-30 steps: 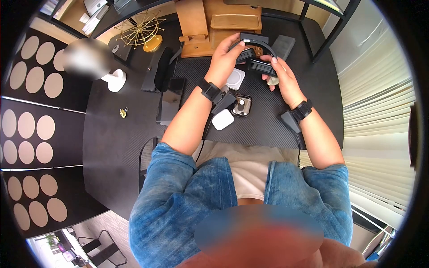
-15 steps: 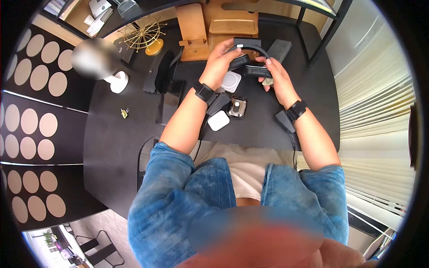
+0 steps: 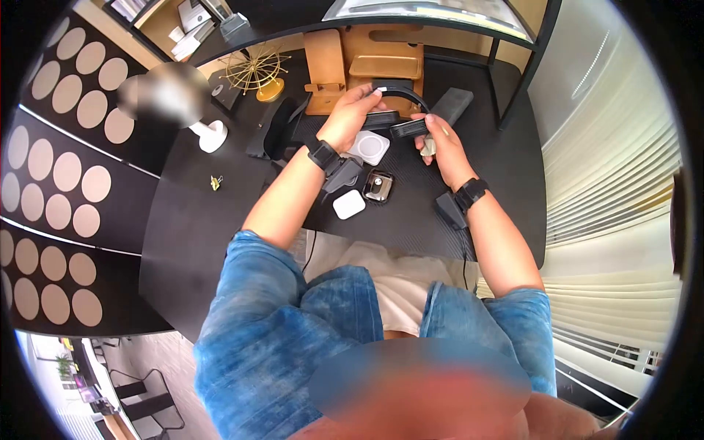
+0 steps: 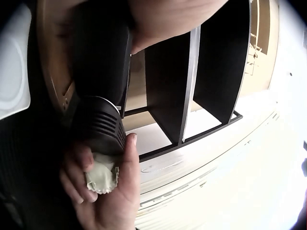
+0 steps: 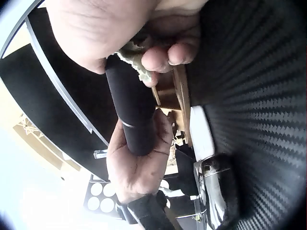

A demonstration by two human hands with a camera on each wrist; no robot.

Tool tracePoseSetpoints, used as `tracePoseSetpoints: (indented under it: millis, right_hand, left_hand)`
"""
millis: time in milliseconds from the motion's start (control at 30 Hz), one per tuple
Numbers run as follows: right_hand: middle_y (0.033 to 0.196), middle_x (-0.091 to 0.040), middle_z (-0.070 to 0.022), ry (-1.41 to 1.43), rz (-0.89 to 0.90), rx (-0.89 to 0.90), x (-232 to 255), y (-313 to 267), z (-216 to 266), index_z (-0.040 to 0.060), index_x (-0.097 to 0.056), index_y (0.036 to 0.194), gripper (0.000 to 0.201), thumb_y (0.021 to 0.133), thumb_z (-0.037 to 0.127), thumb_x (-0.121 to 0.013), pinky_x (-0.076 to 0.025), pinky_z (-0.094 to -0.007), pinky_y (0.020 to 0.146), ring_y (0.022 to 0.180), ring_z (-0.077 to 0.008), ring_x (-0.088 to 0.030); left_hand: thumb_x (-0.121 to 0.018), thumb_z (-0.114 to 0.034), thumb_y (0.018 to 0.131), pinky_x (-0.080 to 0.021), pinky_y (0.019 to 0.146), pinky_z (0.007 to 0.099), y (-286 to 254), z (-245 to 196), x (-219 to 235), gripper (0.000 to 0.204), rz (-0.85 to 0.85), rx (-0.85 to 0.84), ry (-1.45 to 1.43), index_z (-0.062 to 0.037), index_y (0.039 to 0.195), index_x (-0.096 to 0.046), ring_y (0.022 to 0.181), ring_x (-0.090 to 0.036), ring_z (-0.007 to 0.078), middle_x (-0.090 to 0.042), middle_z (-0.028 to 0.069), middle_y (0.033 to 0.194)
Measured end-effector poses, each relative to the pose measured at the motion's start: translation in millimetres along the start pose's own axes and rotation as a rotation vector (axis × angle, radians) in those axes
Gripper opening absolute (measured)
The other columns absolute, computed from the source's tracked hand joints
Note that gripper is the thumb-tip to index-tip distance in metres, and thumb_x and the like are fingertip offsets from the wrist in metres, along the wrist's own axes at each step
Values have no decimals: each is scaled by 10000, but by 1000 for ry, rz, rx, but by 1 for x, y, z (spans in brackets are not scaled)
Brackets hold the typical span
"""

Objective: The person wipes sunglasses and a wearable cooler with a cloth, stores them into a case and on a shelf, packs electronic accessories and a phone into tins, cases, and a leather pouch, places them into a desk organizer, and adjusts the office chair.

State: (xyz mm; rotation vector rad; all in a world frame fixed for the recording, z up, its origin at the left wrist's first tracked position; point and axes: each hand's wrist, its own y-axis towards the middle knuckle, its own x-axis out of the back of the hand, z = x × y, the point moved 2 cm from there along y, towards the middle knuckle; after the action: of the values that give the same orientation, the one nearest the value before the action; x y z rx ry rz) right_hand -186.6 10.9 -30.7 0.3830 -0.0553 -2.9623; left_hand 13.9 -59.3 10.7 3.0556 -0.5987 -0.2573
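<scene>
A black curved band device (image 3: 403, 93) with two slotted black ends is held above the desk between both hands. The left hand (image 3: 345, 121) grips one end, thumb on the band. My right hand (image 3: 449, 152) pinches the other end (image 3: 409, 128) between thumb and fingers, and its curled fingers also hold a crumpled pale green cloth or wrapper (image 3: 428, 146). In the left wrist view the slotted end (image 4: 103, 125) sits just above the pale piece (image 4: 102, 175) in the right hand (image 4: 122, 201). The right wrist view shows the black device (image 5: 129, 96) reaching across to the left hand (image 5: 139, 167).
On the desk (image 3: 191, 242) lie a white square charger (image 3: 369, 148), a white case (image 3: 349, 204), a dark shiny case (image 3: 378, 187) and a grey block (image 3: 452, 105). A wooden stand (image 3: 325, 62), gold wheel ornament (image 3: 270, 89) and white lamp base (image 3: 213, 137) stand behind.
The head view has shifted, showing more of the shelf. Both hands still hold the device; its two ends now look flatter and more nearly in line.
</scene>
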Motion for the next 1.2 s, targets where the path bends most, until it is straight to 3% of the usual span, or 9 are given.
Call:
tracePoseSetpoints:
  millis: [167, 633, 667, 833, 933, 1033, 1100, 1133, 1200]
  right_hand:
    - [752, -590, -27, 77, -39, -34, 4, 2, -2, 59, -602, 1189, 459, 1026, 456, -440, -407, -227, 502, 593, -88, -513]
    - [699, -534, -12, 137, -11, 40, 7, 5, -6, 8, -549, 1237, 610, 1028, 541, -340, -383, -233, 490, 564, -87, -468]
    - [701, -534, -12, 126, -12, 40, 7, 5, -5, 9, -556, 1228, 600, 1029, 534, -346, -385, -233, 490, 568, -86, -469]
    - [710, -530, -5, 77, -1, 41, 5, 6, -6, 33, -575, 1188, 513, 1031, 487, -397, -387, -230, 494, 581, -82, -471]
    - [714, -530, 0, 68, 11, 39, 5, 5, -6, 42, -584, 1170, 477, 1029, 469, -422, -390, -228, 498, 582, -79, -469]
    - [712, -529, 4, 65, 21, 34, 5, 7, -8, 45, -595, 1158, 461, 1027, 459, -438, -396, -225, 505, 586, -75, -470]
    - [711, -530, 5, 49, 17, 31, 5, 6, -7, 46, -601, 1148, 459, 1027, 458, -440, -399, -224, 510, 589, -75, -473]
    - [710, -530, 7, 32, 12, 32, 5, 6, -7, 47, -607, 1139, 456, 1026, 457, -442, -402, -223, 515, 592, -74, -477]
    - [704, -531, 2, 20, 17, 33, 4, 6, -6, 37, -605, 1146, 450, 1032, 438, -435, -400, -222, 516, 584, -75, -474]
  left_hand:
    - [-501, -208, 1021, -595, 780, 330, -6, -20, -15, 318, 26, 207, 213, -2, 1264, -502, 961, -636, 165, -604, 66, 1032]
    - [-481, -141, 1008, -647, 622, 415, 104, -44, -52, 259, -74, -320, 180, 61, 1169, -450, 825, -655, 251, -546, 128, 965]
    - [-488, -149, 1003, -655, 650, 422, 113, -43, -54, 287, -78, -410, 208, 95, 1153, -478, 849, -661, 324, -580, 164, 995]
    - [-464, -52, 946, -659, 636, 445, 150, -35, -58, 259, -214, -410, 54, 177, 1055, -518, 890, -683, 393, -611, 267, 1109]
    - [-520, -70, 940, -639, 544, 447, 159, -27, -58, 256, -326, -434, 89, 114, 1114, -493, 777, -705, 373, -636, 252, 987]
    - [-531, -85, 938, -629, 566, 412, 166, -17, -58, 338, -449, -482, 158, 136, 1172, -427, 803, -696, 381, -614, 281, 1051]
    - [-543, -120, 945, -626, 671, 447, 187, -1, -47, 360, -526, -622, 323, 138, 1145, -392, 926, -672, 410, -592, 278, 1151]
    - [-584, -174, 933, -536, 839, 431, 180, -4, -52, 432, -692, -811, 627, 144, 1154, -392, 1022, -637, 403, -581, 286, 1187]
    - [-586, -141, 921, -468, 924, 414, 176, -1, -60, 470, -631, -711, 527, 141, 1206, -341, 1083, -599, 409, -572, 299, 1196]
